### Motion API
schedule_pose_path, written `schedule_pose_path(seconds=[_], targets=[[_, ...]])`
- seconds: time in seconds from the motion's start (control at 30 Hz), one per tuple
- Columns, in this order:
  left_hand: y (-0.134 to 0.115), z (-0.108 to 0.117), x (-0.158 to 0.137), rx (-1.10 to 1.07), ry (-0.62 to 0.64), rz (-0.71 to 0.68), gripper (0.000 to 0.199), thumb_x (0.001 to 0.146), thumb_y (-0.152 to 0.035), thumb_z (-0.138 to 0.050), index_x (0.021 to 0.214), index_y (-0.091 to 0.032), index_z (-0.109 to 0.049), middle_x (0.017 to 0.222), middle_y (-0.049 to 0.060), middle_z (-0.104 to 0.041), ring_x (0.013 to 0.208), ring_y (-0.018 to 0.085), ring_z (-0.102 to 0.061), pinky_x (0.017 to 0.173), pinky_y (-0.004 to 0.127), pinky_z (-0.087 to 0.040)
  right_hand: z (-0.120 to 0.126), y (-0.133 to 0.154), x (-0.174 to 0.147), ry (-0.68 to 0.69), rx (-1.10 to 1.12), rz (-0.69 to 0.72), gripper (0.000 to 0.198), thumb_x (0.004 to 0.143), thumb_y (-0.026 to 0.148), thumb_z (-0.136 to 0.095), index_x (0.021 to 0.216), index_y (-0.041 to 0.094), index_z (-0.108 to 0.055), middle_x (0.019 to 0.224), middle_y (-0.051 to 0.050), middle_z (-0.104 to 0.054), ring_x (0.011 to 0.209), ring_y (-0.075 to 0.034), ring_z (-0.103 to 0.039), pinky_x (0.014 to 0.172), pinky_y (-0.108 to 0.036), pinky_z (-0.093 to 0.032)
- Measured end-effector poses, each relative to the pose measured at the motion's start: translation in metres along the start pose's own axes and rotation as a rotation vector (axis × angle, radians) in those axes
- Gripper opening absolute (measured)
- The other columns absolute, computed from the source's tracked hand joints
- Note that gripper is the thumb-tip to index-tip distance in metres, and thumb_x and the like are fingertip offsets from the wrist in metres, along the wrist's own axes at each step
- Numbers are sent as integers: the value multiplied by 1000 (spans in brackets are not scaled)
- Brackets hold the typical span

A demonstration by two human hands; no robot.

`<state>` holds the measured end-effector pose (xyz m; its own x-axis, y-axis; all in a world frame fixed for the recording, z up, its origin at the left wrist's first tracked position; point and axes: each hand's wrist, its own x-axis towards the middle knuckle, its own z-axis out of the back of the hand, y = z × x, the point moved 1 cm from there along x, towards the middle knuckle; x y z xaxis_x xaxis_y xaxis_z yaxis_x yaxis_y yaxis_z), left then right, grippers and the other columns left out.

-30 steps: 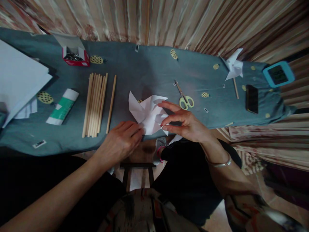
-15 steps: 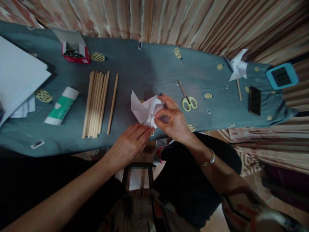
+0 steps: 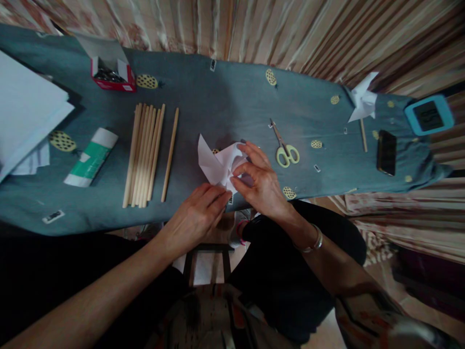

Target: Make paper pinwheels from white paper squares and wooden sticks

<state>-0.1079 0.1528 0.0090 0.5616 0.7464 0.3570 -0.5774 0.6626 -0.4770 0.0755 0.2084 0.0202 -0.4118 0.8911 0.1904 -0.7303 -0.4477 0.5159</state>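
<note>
A white paper pinwheel (image 3: 215, 164), its blades partly folded, is between my two hands near the table's front edge. My left hand (image 3: 198, 208) is closed on the pinwheel's lower edge, fingers pressed together. With thumb and forefinger, my right hand (image 3: 259, 179) pinches the paper close to the pinwheel's centre; its other fingers curve around the right-hand blade. Whether a pin sits under the right fingertips is too small to tell. Left of the pinwheel lies a single wooden stick (image 3: 170, 155), beside a row of several more wooden sticks (image 3: 143, 155). Scissors (image 3: 285, 148) with pale green handles lie to the right.
A finished pinwheel on a stick (image 3: 363, 102), a phone (image 3: 386, 152) and a blue digital timer (image 3: 428, 115) are at the right end. On the left are a red box of small metal pieces (image 3: 113, 77), a green-and-white packet (image 3: 91, 157) and white paper sheets (image 3: 29, 111).
The view has shifted slightly. My right fingers have moved a little at the pinwheel's centre, while both hands keep hold of the paper.
</note>
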Motion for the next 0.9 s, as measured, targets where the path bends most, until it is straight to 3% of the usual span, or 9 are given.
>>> schedule_pose_path(seconds=[0.27, 0.5, 0.7, 0.9], targets=[[-1, -1, -1, 8, -9, -12, 26, 92, -11, -51, 117, -5, -58, 105, 14, -65, 98, 23, -59, 86, 38, -57, 2, 3, 0, 11, -10, -12, 8, 87, 25, -60, 86, 21, -66, 146, -8, -51, 145, -25, -34, 118, -45, -33], [-1, -2, -3, 3, -9, -8, 26, 94, -12, -49, 119, -9, -57, 107, 12, -65, 99, 23, -60, 87, 40, -58, 2, 5, 0, 33, -18, -15, 10, 87, 22, -57, 83, 22, -67, 147, -5, -50, 144, -27, -34, 117, -49, -33], [-1, -2, -3, 8, -14, -21, 28, 92, -10, -53, 118, -4, -57, 107, 15, -64, 99, 24, -58, 87, 40, -57, 1, 5, 0, 47, -30, -5, 14, 88, 20, -55, 84, 20, -69, 148, -6, -49, 144, -28, -33, 117, -48, -33], [-1, -3, -3, 7, -1, -24, 29, 91, -10, -54, 119, -3, -57, 109, 15, -64, 100, 25, -57, 88, 42, -57, -4, 0, -2, -37, -20, 88, 13, 88, 19, -57, 85, 20, -69, 147, -5, -50, 143, -29, -35, 115, -51, -36]])
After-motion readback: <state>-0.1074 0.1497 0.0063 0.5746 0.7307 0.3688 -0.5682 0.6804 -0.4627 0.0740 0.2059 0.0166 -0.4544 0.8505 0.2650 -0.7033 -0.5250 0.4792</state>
